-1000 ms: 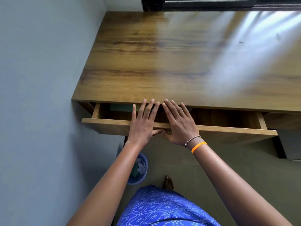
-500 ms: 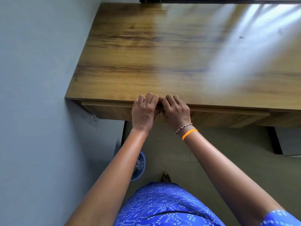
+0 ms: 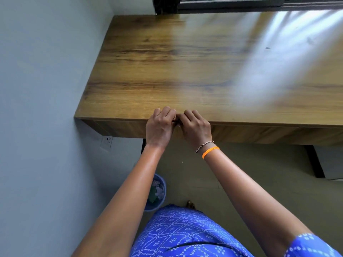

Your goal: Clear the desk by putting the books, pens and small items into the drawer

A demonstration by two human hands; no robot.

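The wooden desk top (image 3: pixel 185 62) is bare, with no books, pens or small items on it. The drawer front (image 3: pixel 259 134) sits flush under the desk's front edge, so its contents are hidden. My left hand (image 3: pixel 159 127) and my right hand (image 3: pixel 196 128) are side by side against the middle of the drawer front. Their fingers are curled, with the knuckles at the desk's edge, and they hold nothing that I can see.
A grey wall runs along the left with a socket (image 3: pixel 107 141) below the desk. A blue bin (image 3: pixel 157 191) with scraps stands on the floor by my left arm. A black desk leg (image 3: pixel 313 160) is at the right, and a window frame (image 3: pixel 222 2) behind the desk.
The drawer was open a second ago with both flat palms on its front. It slid fully in, and my fingers have curled at the desk edge.
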